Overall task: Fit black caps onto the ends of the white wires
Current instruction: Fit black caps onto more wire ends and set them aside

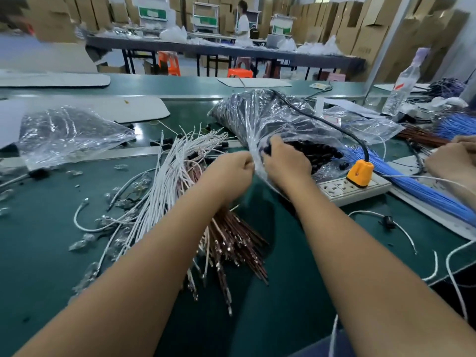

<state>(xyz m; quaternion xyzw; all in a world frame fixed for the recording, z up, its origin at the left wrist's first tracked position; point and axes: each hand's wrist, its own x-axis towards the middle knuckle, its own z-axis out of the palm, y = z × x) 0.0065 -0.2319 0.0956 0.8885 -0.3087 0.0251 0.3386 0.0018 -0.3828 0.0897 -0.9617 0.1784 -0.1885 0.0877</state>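
Note:
A clear plastic bag (260, 117) full of black caps lies on the green table past my hands. My left hand (231, 171) pinches the bag's open edge between curled fingers. My right hand (286, 162) is pushed into the bag's mouth, its fingers curled among the black caps (319, 150); whether it holds one is hidden. A loose bundle of white wires (170, 173) lies fanned out to the left of my left hand. A few single black caps (167, 141) lie near the wire tips.
Copper-coloured wires (231, 238) lie under my left forearm. A white power strip (358, 188) with an orange plug (359, 173) sits right of my right hand. Blue wires (422, 186), another person's hand (453, 161), a bottle (401, 86), and an empty plastic bag (67, 132) surround the area.

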